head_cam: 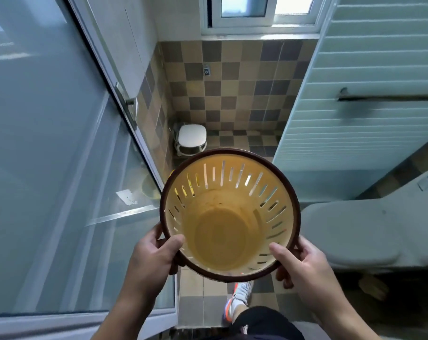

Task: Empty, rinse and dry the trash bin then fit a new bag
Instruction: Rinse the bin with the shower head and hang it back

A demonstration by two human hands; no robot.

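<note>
A round yellow trash bin (222, 231) with a dark brown rim and slotted walls is held in front of me, its mouth facing up. Nothing lies inside it and no bag lines it. My left hand (154, 253) grips the rim at the lower left, thumb inside the bin. My right hand (299, 263) grips the rim at the lower right, thumb also over the rim.
A glass door (60, 168) stands at my left. A white toilet (370, 231) is at the right. A small white stool (192, 138) sits on the checkered tile floor (235, 99) ahead. My shoe (237, 300) is below the bin.
</note>
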